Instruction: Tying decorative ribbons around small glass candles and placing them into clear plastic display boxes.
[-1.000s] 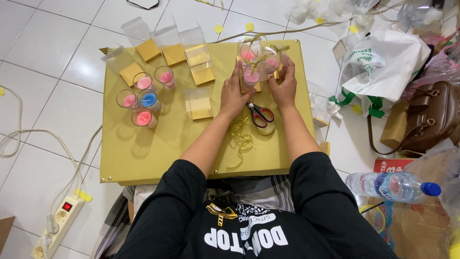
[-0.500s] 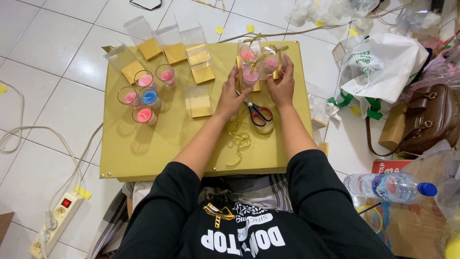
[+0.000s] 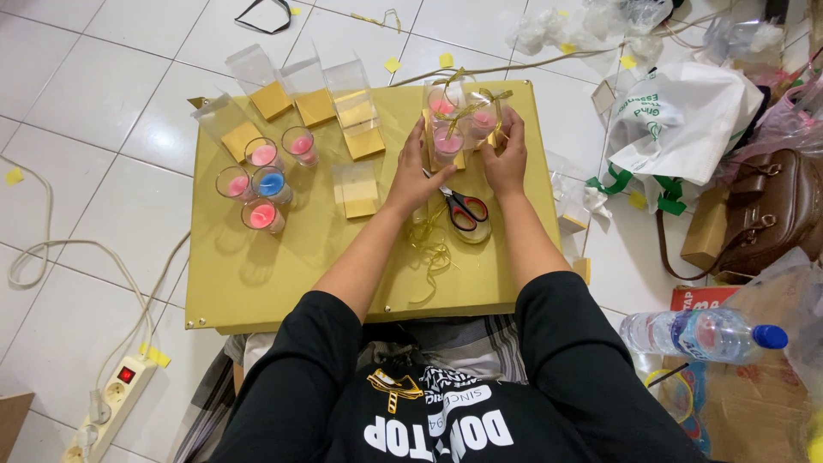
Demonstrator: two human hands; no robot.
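Note:
On the gold table (image 3: 257,274) both my hands close around a clear box holding a pink candle (image 3: 448,142), tied with a gold ribbon bow (image 3: 467,107). My left hand (image 3: 414,176) grips its left side and my right hand (image 3: 506,161) its right side. Two more boxed pink candles (image 3: 484,118) stand right behind it. Red-handled scissors (image 3: 463,206) lie just below my hands, on a roll of tape, beside loose gold ribbon (image 3: 429,249).
Several glass candles, pink and one blue (image 3: 272,183), stand at the table's left. Empty clear boxes with gold bases (image 3: 360,190) sit behind and beside them. On the floor: power strip (image 3: 111,396), water bottle (image 3: 699,333), white bag (image 3: 681,111), brown handbag (image 3: 776,210).
My hands have shifted slightly on the boxed candle, staying closed around it. The view has tilted a little; nothing else on the table moved.

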